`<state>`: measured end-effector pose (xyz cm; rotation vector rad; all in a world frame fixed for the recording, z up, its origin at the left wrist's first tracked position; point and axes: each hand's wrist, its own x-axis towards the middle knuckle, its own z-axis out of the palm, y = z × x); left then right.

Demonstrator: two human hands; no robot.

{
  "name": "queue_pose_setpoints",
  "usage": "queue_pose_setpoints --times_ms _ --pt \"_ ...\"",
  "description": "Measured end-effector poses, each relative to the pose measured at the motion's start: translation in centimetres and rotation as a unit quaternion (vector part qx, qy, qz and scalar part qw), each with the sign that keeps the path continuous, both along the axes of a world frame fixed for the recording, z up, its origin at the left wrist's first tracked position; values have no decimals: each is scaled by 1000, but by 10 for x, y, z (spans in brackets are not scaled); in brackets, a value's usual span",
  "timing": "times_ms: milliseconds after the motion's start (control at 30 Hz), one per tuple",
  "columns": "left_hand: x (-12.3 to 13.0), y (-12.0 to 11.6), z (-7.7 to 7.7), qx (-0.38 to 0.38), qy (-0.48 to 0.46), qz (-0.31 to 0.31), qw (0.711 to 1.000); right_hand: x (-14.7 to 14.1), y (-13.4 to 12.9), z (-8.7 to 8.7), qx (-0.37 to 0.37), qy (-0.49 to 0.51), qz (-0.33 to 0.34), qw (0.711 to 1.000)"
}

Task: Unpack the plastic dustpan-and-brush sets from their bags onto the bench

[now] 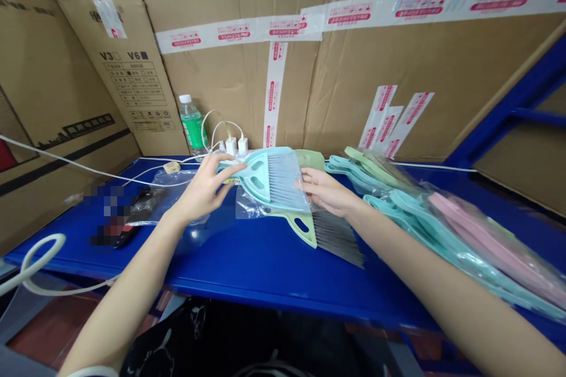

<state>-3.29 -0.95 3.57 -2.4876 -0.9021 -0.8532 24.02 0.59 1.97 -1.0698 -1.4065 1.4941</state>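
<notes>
A light blue brush and dustpan set [257,175] in clear plastic is between my hands above the blue table. My left hand [207,184] grips its handle end, thumb and fingers closed round it. At the bristle end, my right hand [325,189] pinches the edge of the set, with its fingertips partly behind the plastic. Beneath lies a light green set: its brush [315,230] points its dark bristles toward the lower right, and part of its green dustpan [311,159] shows behind.
Bagged blue [398,212] and pink sets [469,218] are piled at the right. A green-labelled bottle [193,123] and white chargers [236,145] stand against the cardboard. Cables cross the left side near a clear bag [161,197] and a blurred dark object.
</notes>
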Motion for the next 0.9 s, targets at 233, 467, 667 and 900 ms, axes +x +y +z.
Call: queue_pose_setpoints --times_ms 233,467,667,900 --pt "18 -13 -5 123 64 -80 987 -1 4 -8 -34 94 -6 995" --pt "-11 -20 19 198 68 88 974 10 -5 7 14 110 2 994" --pt "-67 -38 26 200 40 290 935 34 -23 -1 41 99 -15 994" --pt "-92 -46 19 -27 97 436 894 39 -40 -17 6 85 -10 996"
